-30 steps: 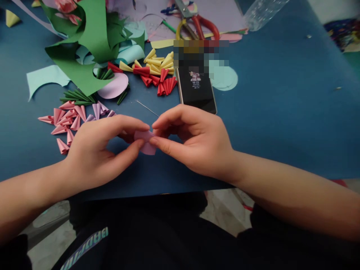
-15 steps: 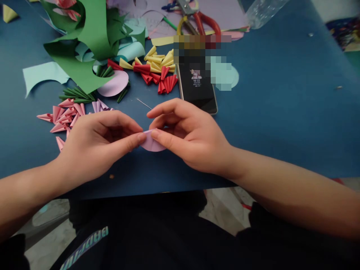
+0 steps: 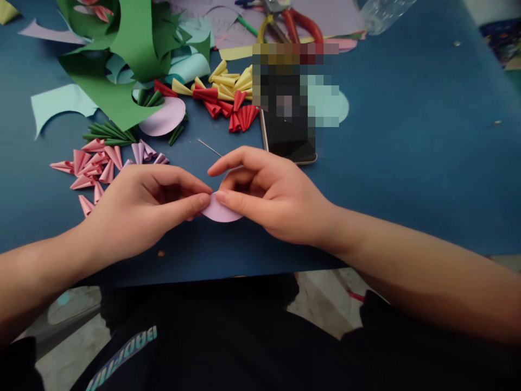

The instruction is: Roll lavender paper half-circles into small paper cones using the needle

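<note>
Between my two hands is a piece of lilac paper (image 3: 223, 212) with a rounded lower edge. My left hand (image 3: 158, 203) pinches its left side between thumb and fingers. On the upper right, the thumb of my right hand (image 3: 272, 195) presses on the paper, and its index finger is raised off it. A thin needle (image 3: 209, 147) lies on the table just beyond my fingers. Left of my left hand are several pink paper cones (image 3: 95, 165), with lilac cones (image 3: 142, 152) behind it. A lilac paper disc (image 3: 165, 117) rests beside dark green rolled cones (image 3: 108, 133).
Red cones (image 3: 242, 117) and yellow cones (image 3: 230, 81) lie near a phone (image 3: 288, 141), partly pixelated. Green paper scraps (image 3: 134, 49) and a light blue scrap (image 3: 61, 103) spread at the back left. Red-and-yellow-handled scissors (image 3: 291, 24) and a clear plastic bottle (image 3: 385, 13) lie farther back on the blue table (image 3: 407, 179).
The lilac paper has tilted a little, so its rounded lower part looks smoother and wider. Both hands keep their pinch with slight finger shifts. The camera view has shifted slightly.
</note>
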A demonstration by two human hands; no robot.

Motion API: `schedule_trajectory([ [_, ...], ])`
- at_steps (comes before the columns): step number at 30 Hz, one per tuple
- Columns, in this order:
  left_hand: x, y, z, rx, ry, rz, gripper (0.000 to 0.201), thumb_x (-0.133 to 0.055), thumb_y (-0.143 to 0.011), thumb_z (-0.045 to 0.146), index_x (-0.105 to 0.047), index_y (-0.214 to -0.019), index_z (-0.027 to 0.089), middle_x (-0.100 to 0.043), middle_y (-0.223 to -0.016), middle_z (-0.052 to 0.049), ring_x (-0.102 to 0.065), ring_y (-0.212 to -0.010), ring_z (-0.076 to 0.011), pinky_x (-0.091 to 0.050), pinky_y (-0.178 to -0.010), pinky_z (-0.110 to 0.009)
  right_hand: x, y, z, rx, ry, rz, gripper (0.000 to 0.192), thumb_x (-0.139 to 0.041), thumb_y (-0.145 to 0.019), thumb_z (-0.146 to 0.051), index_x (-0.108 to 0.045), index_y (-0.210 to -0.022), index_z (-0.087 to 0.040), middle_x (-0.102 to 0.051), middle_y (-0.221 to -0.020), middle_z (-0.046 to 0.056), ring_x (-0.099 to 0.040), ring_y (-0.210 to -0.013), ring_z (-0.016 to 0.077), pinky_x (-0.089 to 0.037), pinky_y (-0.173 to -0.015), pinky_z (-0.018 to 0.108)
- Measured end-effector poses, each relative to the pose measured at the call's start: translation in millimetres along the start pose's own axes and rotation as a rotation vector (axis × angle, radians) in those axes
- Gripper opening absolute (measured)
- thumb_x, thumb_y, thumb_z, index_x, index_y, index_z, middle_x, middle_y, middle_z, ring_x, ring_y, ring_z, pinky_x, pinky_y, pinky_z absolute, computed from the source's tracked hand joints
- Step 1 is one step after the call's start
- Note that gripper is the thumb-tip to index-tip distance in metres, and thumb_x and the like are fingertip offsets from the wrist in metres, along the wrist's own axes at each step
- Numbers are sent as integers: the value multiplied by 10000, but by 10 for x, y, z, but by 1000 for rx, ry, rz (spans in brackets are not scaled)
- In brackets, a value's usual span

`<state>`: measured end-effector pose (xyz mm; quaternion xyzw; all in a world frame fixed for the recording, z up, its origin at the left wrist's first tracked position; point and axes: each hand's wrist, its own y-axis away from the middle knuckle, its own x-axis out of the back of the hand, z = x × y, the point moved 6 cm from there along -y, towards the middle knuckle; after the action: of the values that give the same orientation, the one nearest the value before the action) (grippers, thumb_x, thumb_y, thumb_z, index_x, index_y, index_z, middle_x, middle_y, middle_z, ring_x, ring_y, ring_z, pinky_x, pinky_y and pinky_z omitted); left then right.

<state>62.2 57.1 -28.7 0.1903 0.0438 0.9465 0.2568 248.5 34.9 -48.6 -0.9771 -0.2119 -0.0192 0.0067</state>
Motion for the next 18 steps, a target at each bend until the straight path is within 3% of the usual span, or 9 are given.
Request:
schedule_trajectory([
  [7,-35,-29,-135,104,197,-74,82,-970,-861,294,-918,-924,285,-817,-745,-18,-755,-627,-184,-631,-556,-261,-4,-41,78,-70,-121,-68,295,-812,-974,-217,-647,-1217,-195,-718,-792,-43,-710,-716,133,-570,-663,258],
  [13,-24,-31,-112,73,168,-66,57,-951,-886,300,-913,-926,286,-810,-739,-13,-785,-690,-201,-633,-593,-261,-31,-16,80,-111,-115,-83,377,-795,-970,-194,-590,-1285,-220,-727,-826,-49,-759,-748,150,-611,-677,271],
  [18,-20,-8,-68,62,84,-56,180,-954,-900,394,-901,-1029,280,-853,-832,-29,-831,-735,-234,-648,-584,-272,-69,19,46,-91,-112,-89,373,-784,-972,-185,-578,-1281,-228,-720,-826,-51,-780,-782,159,-645,-718,281],
])
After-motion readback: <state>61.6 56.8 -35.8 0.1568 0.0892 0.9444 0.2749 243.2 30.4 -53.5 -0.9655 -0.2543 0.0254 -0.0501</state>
